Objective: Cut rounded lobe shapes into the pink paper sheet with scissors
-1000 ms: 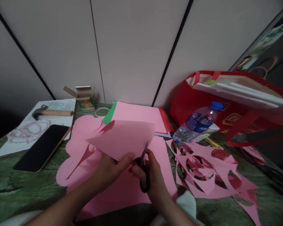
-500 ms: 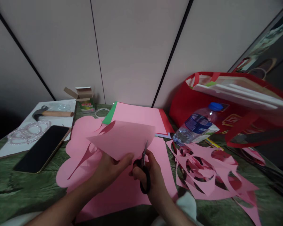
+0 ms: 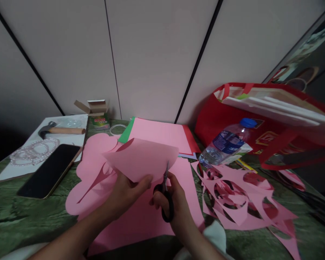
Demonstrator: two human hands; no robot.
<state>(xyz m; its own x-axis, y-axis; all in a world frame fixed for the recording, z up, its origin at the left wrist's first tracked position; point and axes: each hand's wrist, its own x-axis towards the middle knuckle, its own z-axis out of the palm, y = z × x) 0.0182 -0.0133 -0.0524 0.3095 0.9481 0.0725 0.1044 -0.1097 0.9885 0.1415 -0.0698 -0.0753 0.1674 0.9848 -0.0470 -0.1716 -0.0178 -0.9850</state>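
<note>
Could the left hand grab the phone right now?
Probably not without letting go: the left hand holds the raised pink sheet. Nothing covers the phone, though, over on the left.

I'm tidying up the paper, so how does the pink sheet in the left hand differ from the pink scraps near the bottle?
The sheet is held up in the left hand, while the scraps lie on the table. The sheet's visible face has no holes, whereas the scraps are full of rounded cutouts. The sheet curves smoothly; the scraps form a tangled heap. Both are pink.
</note>
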